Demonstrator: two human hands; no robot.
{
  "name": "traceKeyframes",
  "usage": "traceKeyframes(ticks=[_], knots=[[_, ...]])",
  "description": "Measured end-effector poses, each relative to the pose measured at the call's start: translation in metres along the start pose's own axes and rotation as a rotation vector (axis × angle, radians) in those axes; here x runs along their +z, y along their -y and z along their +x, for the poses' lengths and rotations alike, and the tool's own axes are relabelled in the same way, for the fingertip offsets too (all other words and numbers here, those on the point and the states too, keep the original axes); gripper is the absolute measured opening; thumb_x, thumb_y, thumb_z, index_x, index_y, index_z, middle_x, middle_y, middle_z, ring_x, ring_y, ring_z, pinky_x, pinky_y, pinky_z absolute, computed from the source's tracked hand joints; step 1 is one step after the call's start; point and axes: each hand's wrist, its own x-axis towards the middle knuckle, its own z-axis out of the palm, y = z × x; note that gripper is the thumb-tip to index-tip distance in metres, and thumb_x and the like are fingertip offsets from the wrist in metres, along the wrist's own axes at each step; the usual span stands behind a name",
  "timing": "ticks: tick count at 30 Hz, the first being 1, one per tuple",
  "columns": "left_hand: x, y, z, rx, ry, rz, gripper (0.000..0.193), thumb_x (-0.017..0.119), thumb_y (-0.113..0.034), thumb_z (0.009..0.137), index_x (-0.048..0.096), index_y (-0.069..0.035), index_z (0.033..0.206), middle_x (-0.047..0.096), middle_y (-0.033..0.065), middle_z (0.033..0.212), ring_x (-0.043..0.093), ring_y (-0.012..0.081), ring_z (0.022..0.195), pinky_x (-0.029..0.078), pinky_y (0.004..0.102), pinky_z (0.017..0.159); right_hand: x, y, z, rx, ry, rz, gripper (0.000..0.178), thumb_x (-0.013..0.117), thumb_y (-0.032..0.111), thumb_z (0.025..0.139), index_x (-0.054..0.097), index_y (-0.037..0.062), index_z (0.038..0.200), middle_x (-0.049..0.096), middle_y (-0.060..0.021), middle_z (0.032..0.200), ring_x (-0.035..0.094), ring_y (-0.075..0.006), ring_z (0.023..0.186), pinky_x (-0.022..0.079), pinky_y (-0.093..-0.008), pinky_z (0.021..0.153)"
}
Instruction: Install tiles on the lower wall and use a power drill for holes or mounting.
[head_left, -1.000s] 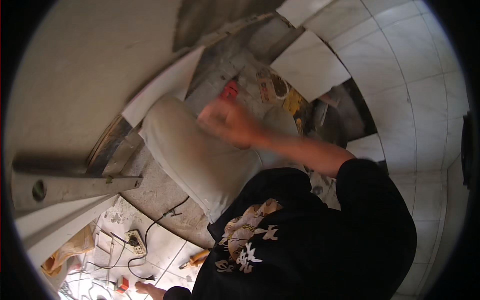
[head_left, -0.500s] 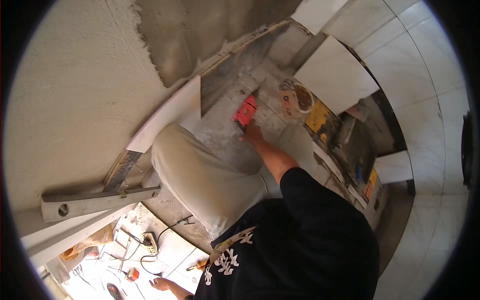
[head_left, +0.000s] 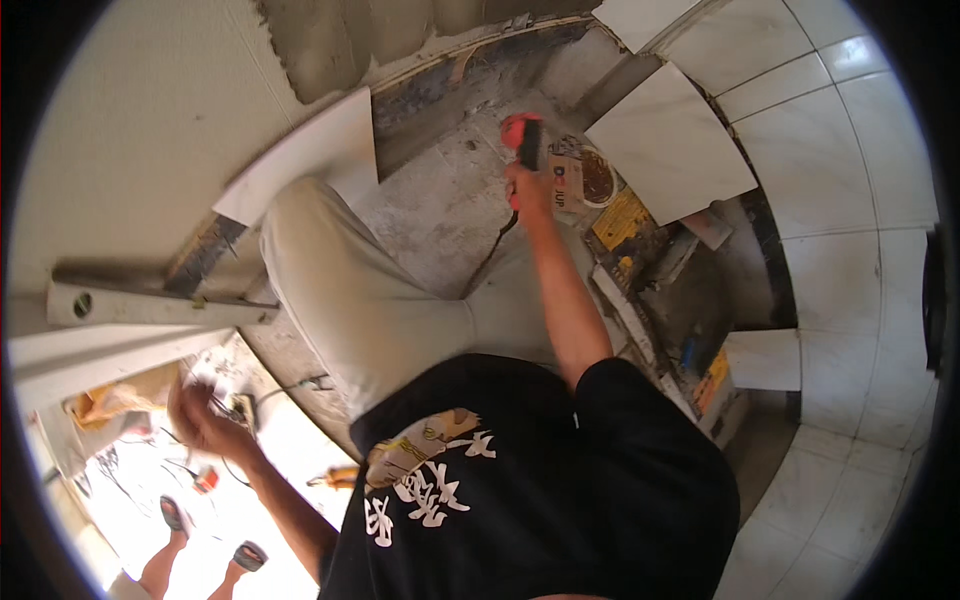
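Note:
My right hand (head_left: pixel 530 190) grips a red corded power tool (head_left: pixel 520 132) with a black part on its side, raised over the dusty floor. Its exact kind is blurred. From the grip a dark cord (head_left: pixel 500 243) trails toward my legs. Just right of the tool lie a printed cardboard piece (head_left: pixel 566 182) and a round white-rimmed container (head_left: pixel 599 180) with brown contents. My left hand (head_left: pixel 203 418) is lifted at the lower left, over the brightly lit floor; motion smears its fingers.
A white tile (head_left: pixel 310 150) leans against the left wall, above a long spirit level (head_left: pixel 150 305). Another large tile (head_left: pixel 670 145) lies at the right, near a yellow box (head_left: pixel 622 222). Another person's sandaled foot (head_left: pixel 250 556), an orange-handled tool (head_left: pixel 335 478) and cables are at the lower left.
My right hand has lifted the red power tool off the floor and moved it farther away. My left hand has risen up and leftward. The whole view has shifted; another person's legs now show.

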Motion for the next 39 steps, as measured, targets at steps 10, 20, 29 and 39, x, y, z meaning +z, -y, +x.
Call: traceKeyframes(ticks=[10,20,29,39], knots=[[0.267,-0.039,-0.162,0.566,0.964,0.152,0.047,0.069,-0.007,0.082,0.056,-0.005,0.128,0.068,0.013,0.089,0.064,0.0305,0.09,0.049,0.036,0.084,-0.074,0.127,-0.127,-0.39,0.304,0.857,0.06,0.055,0.01,0.069,0.046,0.0014,0.127,0.06,-0.0089,0.095,0.05,-0.0134,0.059,0.045,-0.0313,0.059],[0.277,-0.074,-0.126,-0.242,1.735,-0.327,0.027,0.062,-0.026,0.095,0.068,-0.005,0.11,0.059,0.0052,0.08,0.053,0.0147,0.081,0.044,0.0304,0.077,-0.144,0.122,-0.119,-0.589,0.543,1.043,0.076,0.06,0.011,0.062,0.045,0.0012,0.135,0.063,-0.008,0.109,0.05,-0.0122,0.055,0.043,-0.028,0.056],[0.228,-0.101,-0.112,-0.028,1.445,-0.456,0.019,0.071,-0.021,0.088,0.074,-0.005,0.097,0.058,0.0037,0.081,0.053,0.0128,0.076,0.043,0.0275,0.069,-0.11,0.112,-0.105,-0.586,1.061,1.373,0.068,0.069,0.003,0.065,0.058,0.0128,0.131,0.067,0.0018,0.105,0.055,-0.0098,0.057,0.044,-0.0245,0.06],[0.217,-0.111,-0.116,-0.005,1.211,-0.564,0.016,0.077,-0.011,0.08,0.075,-0.005,0.095,0.061,0.0042,0.081,0.056,0.013,0.072,0.045,0.0265,0.066,-0.071,0.16,-0.093,-0.594,1.389,1.535,0.056,0.065,-0.01,0.061,0.072,0.0152,0.111,0.072,-0.0015,0.086,0.058,-0.0135,0.051,0.044,-0.0263,0.049]])
